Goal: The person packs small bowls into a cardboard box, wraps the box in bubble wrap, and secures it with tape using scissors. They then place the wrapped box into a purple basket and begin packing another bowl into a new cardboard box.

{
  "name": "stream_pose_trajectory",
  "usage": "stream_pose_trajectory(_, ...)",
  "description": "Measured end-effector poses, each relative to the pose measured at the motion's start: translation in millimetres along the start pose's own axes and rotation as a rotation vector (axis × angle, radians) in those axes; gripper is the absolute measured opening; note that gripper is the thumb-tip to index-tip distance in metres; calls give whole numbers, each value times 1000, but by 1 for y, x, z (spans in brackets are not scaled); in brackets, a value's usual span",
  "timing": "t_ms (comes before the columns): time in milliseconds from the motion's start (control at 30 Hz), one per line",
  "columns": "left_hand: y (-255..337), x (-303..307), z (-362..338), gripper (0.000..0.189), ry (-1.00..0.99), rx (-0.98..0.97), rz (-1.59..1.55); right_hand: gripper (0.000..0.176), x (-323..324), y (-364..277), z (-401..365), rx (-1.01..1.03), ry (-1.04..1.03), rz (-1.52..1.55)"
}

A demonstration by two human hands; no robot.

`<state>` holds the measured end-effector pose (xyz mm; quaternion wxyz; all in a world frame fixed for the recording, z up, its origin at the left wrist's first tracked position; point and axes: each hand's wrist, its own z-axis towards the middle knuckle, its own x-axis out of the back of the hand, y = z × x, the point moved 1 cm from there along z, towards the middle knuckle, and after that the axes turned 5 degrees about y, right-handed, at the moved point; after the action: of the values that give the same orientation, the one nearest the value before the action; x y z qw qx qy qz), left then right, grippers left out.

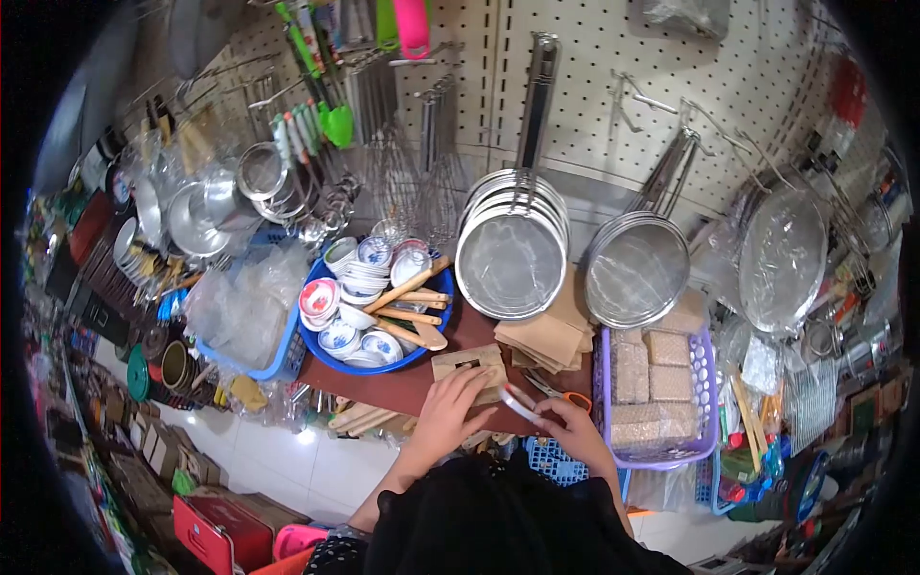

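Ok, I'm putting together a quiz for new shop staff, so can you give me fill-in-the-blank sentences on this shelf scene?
The left hand rests on a flat piece made of ____.
The right hand pinches a thin strip coloured ____.
The ceramic bowls sit in a basin coloured ____.
The tan pads lie in a basket coloured ____.
Missing words: wood; white; blue; purple.

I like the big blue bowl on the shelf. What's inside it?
The blue basin holds small patterned bowls, stacked and nested, with wooden spatulas lying across them. The basin's bottom and anything under the pile are covered.
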<state>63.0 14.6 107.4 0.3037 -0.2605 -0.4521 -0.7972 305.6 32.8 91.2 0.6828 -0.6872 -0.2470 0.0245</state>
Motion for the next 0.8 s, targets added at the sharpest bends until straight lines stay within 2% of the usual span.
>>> stream_pose_trajectory(167,10,16,-4,39,44,94,-156,24,-11,-25,12,244,-259,201)
stream_pose_trajectory(267,15,31,-7,36,158,76,-99,23,-18,-36,17,234,-399,199)
stream_pose_trajectory(300,18,37,-8,35,177,72,-59,22,-19,-49,22,407,-427,87)
stream_pose_trajectory(433,30,55,-18,36,224,127,9,22,-37,-81,32,557,-455,68)
stream_pose_trajectory(567,36,66,-32,35,357,191,48,23,-66,-71,30,258,-553,251)
stream_pose_trajectory(633,36,72,-38,35,410,238,0,21,-72,-76,32,235,-658,331)
stream_pose_trajectory(733,34,82,-43,33,515,317,-248,21,-77,-83,34,227,-716,359)
stream_pose_trajectory(800,25,79,-58,24,470,406,-677,21,-78,-88,34,210,-719,365)
